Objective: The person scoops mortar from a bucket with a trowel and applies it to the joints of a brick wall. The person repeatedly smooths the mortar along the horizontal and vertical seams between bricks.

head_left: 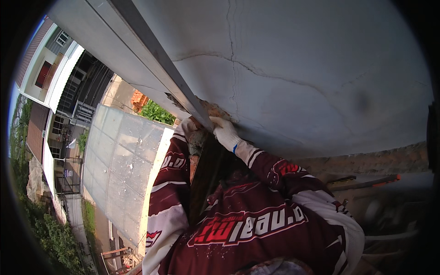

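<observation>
A long grey metal bar slants from the upper left down to my two hands, lying along the cracked grey wall. My right hand, in a white knit glove with a blue cuff edge, is closed round the bar's lower end. On the bar's other side, my left hand is up against it; the bar and shadow hide most of its fingers. Beside both hands the wall's edge is broken, baring rough brown masonry. Below them lies a dark gap.
To my left, far below, spreads a pale panelled roof scattered with debris. Houses and trees stand beyond. A rough broken strip runs along the wall at right, above a dark bar with an orange end.
</observation>
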Motion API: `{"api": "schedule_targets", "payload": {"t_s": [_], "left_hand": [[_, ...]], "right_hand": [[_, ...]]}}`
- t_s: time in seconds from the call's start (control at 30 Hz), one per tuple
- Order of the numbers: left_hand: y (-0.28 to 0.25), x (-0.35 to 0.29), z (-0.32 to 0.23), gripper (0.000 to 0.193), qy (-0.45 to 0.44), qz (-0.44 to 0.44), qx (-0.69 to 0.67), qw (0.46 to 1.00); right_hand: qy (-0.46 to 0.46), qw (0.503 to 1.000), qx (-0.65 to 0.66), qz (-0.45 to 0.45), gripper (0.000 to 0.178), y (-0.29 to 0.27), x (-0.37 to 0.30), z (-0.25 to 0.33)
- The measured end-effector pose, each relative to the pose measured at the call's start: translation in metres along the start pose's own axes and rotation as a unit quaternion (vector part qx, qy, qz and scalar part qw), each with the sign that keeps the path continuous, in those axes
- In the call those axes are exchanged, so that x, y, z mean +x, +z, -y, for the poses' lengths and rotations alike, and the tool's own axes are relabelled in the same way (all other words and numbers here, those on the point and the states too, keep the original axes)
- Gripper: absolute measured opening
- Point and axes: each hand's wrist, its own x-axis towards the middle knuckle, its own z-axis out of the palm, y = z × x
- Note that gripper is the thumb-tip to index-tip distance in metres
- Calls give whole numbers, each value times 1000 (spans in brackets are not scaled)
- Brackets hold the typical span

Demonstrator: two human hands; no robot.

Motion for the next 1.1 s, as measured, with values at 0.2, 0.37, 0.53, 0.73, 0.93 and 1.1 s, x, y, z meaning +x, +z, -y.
{"api": "schedule_targets", "payload": {"t_s": [0.2,0.37,0.53,0.73,0.93,1.1], "left_hand": [[6,14,-4,13,-2,-22,-10,1000],[24,18,-17,11,-10,-91,-154,984],[48,-53,-43,9,-85,-236,-439,863],[92,-121,-89,12,-28,-261,-246,933],[107,-139,-105,25,209,-294,121,925],[74,-115,-94,28,74,-312,174,931]], "right_hand": [[34,997,69,8,39,-3,-15,16],[-14,995,48,-90,21,-9,-30,-22],[262,936,227,66,21,-13,-41,-12],[387,842,366,82,20,-5,-35,-21],[347,863,366,18,15,-6,-37,-35],[212,926,311,4,18,-9,-31,-10]]}}
